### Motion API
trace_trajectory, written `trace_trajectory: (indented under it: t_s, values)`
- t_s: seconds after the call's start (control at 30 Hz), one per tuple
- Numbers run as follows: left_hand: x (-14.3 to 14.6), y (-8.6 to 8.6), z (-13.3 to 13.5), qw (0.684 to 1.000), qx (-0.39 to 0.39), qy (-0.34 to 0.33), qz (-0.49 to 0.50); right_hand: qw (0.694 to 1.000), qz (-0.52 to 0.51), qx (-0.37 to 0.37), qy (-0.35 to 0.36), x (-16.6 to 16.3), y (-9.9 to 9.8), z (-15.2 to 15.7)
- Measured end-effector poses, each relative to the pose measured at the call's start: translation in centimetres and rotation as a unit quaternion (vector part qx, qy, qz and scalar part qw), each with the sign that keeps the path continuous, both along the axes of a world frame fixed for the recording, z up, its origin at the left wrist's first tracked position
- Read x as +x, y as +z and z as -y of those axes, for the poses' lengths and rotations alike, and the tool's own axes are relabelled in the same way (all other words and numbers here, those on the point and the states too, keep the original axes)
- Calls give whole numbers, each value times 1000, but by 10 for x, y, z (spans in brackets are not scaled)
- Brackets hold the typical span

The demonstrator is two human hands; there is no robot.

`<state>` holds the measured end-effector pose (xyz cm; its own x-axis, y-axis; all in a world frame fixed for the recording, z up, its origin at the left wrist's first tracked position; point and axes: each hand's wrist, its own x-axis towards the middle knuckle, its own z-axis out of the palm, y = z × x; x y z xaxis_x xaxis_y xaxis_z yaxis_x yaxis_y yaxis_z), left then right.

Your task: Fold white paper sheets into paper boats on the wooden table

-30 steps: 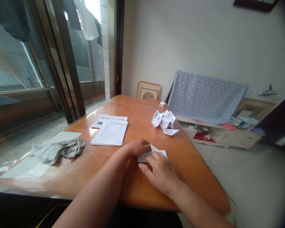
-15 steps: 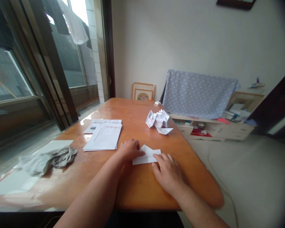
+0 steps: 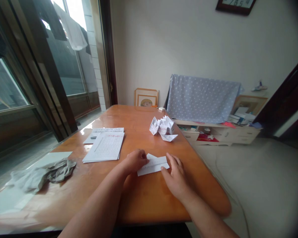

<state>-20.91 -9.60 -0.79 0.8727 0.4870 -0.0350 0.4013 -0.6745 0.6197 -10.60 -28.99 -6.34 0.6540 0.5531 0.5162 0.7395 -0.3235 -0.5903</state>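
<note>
A small folded white paper (image 3: 152, 165) lies on the orange wooden table (image 3: 139, 198) in front of me. My left hand (image 3: 135, 161) has its fingers curled and presses down on the paper's left end. My right hand (image 3: 176, 177) lies flat, fingers stretched out together, touching the paper's right edge.
A stack of printed sheets (image 3: 104, 148) lies to the left with a dark pen (image 3: 93, 137) beside it. Crumpled and folded paper shapes (image 3: 162, 127) sit further back. A grey cloth (image 3: 47, 173) lies at the left. Sliding glass doors stand left; a covered low cabinet (image 3: 203, 99) stands behind.
My right hand has slid from on top of the paper to its right edge. The paper shows more now. The camera has shifted, so the view has moved a little.
</note>
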Motion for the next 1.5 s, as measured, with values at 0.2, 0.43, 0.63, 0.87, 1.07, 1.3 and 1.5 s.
trace_trajectory:
  t_s: [0.2,0.43,0.63,0.87,1.07,1.3,1.5]
  values:
    - [1,2,-1,986,-118,35,114,965,-227,128,33,7,-5,-4]
    - [3,2,1,955,-184,5,234,846,-484,194,112,-12,27,-9]
    - [2,2,8,954,-186,-50,231,767,-552,247,213,-27,45,-32]
    - [3,-1,14,949,-252,-78,173,766,-572,246,160,-18,34,-43]
    - [2,1,12,955,-222,-34,194,777,-567,248,114,-13,34,-37]
    - [-2,4,9,924,-321,-81,191,753,-571,281,166,-12,40,-30]
    - [0,4,9,903,-369,-101,194,759,-567,236,215,-21,43,-26]
